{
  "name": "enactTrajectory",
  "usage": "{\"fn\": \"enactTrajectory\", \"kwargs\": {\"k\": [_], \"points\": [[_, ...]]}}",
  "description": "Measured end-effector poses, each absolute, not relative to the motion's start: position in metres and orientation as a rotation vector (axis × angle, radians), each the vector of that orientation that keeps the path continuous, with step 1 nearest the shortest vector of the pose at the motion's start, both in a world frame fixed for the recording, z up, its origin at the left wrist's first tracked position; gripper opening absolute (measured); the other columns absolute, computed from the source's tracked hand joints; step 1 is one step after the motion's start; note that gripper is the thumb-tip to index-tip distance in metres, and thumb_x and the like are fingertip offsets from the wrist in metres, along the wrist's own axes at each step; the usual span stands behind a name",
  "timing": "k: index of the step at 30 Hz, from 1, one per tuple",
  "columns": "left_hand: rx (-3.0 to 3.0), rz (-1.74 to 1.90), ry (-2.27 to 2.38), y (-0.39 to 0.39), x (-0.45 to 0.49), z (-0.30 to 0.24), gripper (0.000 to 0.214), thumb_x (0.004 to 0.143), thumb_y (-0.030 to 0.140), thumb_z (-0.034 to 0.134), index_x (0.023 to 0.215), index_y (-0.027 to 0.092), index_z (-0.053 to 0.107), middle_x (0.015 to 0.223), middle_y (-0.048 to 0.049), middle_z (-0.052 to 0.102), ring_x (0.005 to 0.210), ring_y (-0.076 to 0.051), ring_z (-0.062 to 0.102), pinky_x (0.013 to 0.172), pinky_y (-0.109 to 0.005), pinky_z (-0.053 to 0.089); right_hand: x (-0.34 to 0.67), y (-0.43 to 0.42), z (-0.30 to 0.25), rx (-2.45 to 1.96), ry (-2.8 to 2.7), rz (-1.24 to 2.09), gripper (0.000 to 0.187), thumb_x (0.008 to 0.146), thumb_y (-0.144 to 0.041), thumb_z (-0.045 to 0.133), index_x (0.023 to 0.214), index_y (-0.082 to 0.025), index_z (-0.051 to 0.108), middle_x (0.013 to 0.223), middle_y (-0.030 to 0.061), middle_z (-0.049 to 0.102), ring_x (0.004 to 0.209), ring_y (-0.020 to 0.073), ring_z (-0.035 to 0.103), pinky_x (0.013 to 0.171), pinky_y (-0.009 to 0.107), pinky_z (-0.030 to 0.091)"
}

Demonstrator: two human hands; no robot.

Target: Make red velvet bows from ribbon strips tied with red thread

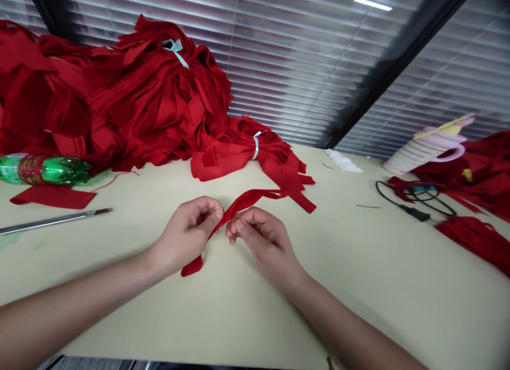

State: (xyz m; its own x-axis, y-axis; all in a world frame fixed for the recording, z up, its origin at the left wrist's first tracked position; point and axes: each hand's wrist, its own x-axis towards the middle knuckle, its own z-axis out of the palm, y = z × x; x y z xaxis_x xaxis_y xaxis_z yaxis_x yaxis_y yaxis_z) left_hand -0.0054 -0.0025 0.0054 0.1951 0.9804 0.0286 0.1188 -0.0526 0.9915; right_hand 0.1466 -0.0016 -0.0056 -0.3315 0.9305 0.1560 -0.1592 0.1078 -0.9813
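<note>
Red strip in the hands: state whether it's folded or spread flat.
Folded: the red strip bends over between the left hand and right hand, pinched in both, one end drooping below.

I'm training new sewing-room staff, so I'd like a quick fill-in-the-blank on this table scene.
The left hand and right hand pinch a strip of ____ fabric.
The bundle behind them is tied with a ____ band.
The green object left of the hands is a plastic ____.

Missing words: red; light blue; bottle.
</note>
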Motion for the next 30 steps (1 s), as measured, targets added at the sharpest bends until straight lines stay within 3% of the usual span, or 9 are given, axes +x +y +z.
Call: {"fn": "enactTrajectory", "kwargs": {"k": [16,26,30], "points": [[1.435,1.121,1.244,-0.007,-0.003,0.001,0.011,0.084,0.024,0.047,0.074,0.018,0.047,0.064,0.0017,0.052,0.06,-0.013,0.05,0.056,-0.025,0.038,0.147,-0.001,-0.004,-0.865,-1.494,1.403,0.017,0.081,-0.027,0.056,0.067,-0.017,0.058,0.068,0.0019,0.059,0.064,0.0134,0.054,0.064,0.03,0.044],[1.443,1.106,1.013,-0.013,-0.003,0.011,0.01,0.087,0.021,0.042,0.077,0.019,0.046,0.07,-0.0012,0.058,0.068,-0.016,0.057,0.066,-0.028,0.045,0.146,0.006,-0.014,-0.621,-1.036,1.858,0.009,0.074,-0.023,0.064,0.067,-0.018,0.062,0.068,0.0007,0.058,0.066,0.0126,0.054,0.062,0.028,0.042],[1.738,1.072,1.041,-0.024,-0.008,0.012,0.007,0.088,0.018,0.04,0.083,0.021,0.045,0.073,-0.0007,0.053,0.066,-0.014,0.051,0.059,-0.024,0.04,0.151,0.007,-0.011,-0.538,-1.111,1.859,0.011,0.076,-0.026,0.064,0.068,-0.019,0.06,0.066,-0.0015,0.056,0.061,0.0106,0.05,0.061,0.027,0.04]]}}
